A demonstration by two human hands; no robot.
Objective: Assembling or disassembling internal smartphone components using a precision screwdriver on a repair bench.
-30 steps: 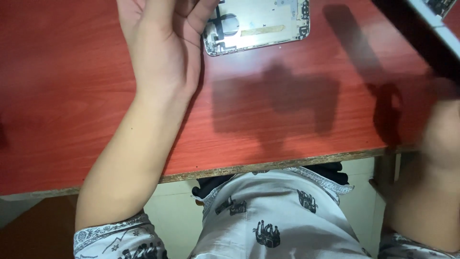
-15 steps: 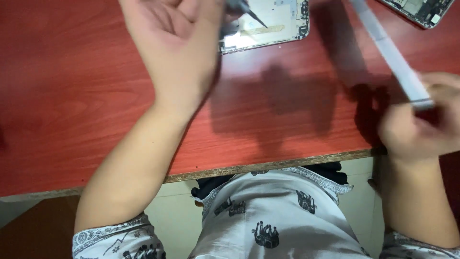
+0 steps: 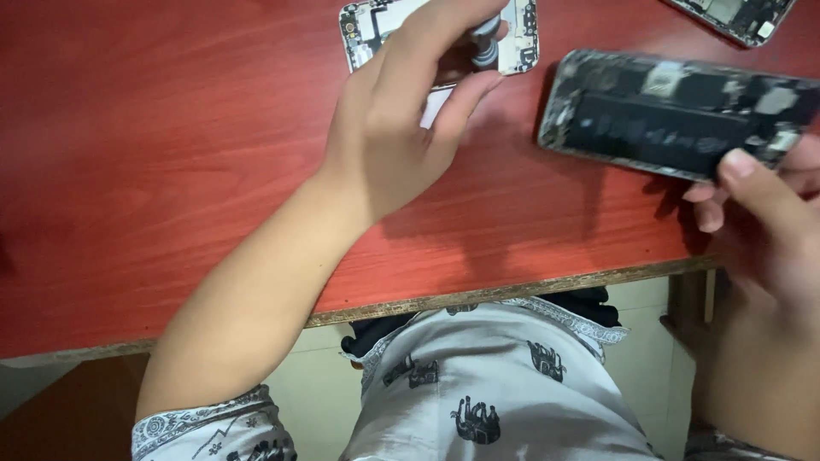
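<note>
Left hand [image 3: 401, 128] is out over the red counter [image 3: 171, 154], fingers curled round a small grey tool [image 3: 485, 43], tip hidden behind the fingers. It sits right over an opened phone shell [image 3: 521, 43], white/silver, lying flat at the counter's far edge, partly covered by the hand.

Right hand [image 3: 760, 230] at the right edge holds an opened phone [image 3: 675, 115], inside facing up w/ dark battery & boards showing. Thumb on its near right corner, other fingers under it. Phone is tilted and casts a shadow on the counter; can't tell if its left end touches the wood.

A third opened phone [image 3: 735, 15] lies at the top right corner, cut off by the frame, well apart from the shell.

Below the counter edge: lap in white fabric w/ small dark elephant print [image 3: 478, 410].
</note>
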